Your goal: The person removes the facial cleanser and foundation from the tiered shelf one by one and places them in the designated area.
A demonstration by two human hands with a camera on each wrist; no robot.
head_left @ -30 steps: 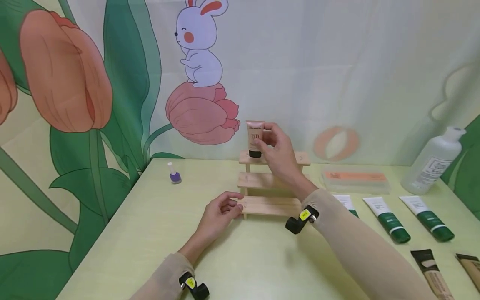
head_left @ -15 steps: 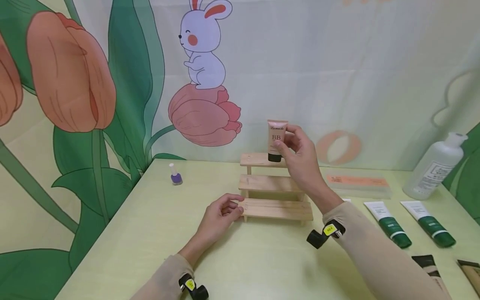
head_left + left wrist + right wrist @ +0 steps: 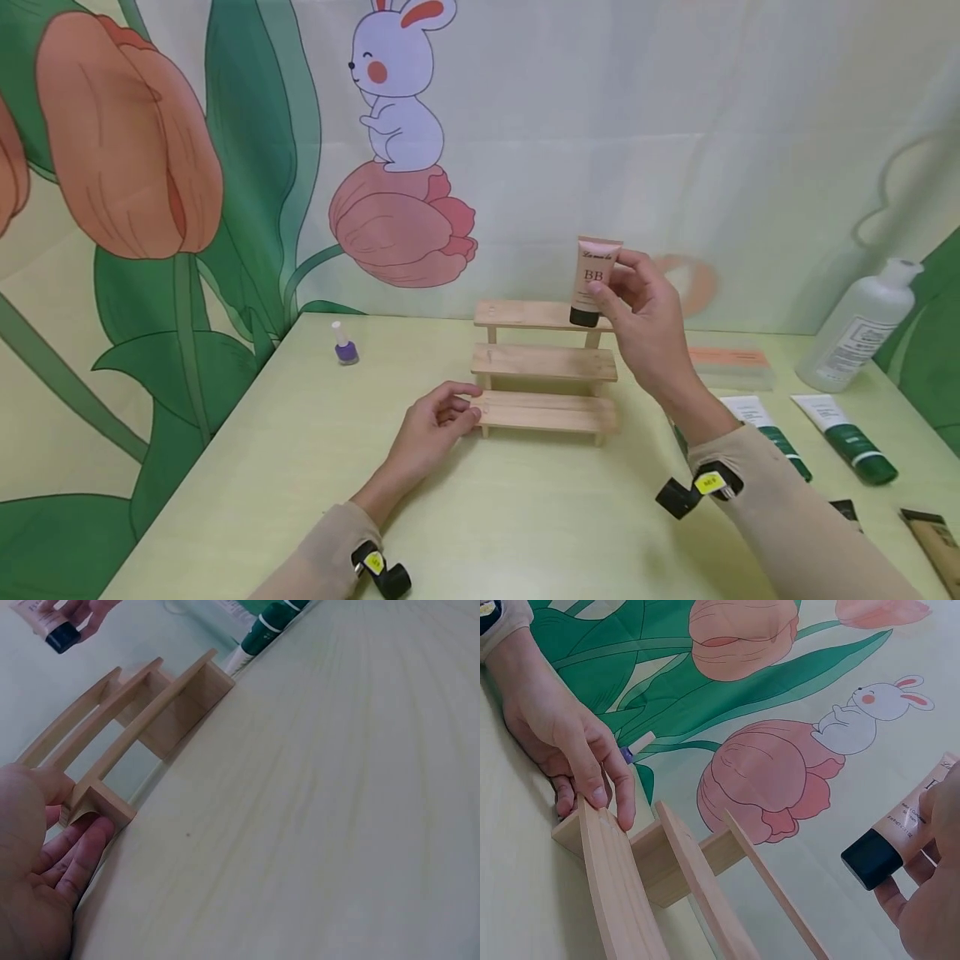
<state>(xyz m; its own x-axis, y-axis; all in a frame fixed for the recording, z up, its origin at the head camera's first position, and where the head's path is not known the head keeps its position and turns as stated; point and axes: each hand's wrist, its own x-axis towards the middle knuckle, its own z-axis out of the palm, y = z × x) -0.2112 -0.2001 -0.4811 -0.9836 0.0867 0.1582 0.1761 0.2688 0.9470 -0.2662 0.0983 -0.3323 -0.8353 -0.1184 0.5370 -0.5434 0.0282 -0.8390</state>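
Observation:
A small pink BB cream tube [image 3: 595, 275] with a black cap is pinched upright, cap down, between the thumb and fingers of my right hand [image 3: 648, 321]. It overlaps the right end of the top step in the head view; the right wrist view shows it apart from the wood. Below it stands a three-step wooden rack [image 3: 543, 361] with bare steps. My left hand [image 3: 431, 425] grips the left end of the lowest step. In the left wrist view the thumb lies on top of the step [image 3: 142, 735] and the fingers are under it.
A purple nail polish bottle [image 3: 346, 346] stands at the back left. To the right are green-and-white tubes [image 3: 847, 437], a brown tube [image 3: 930, 542], a flat clear box [image 3: 727, 367] and a white bottle [image 3: 858, 325]. A printed cloth [image 3: 570, 142] hangs behind.
My right hand has moved right with the BB cream tube, from the left end of the top step to its right end. My left hand has stayed on the lowest step.

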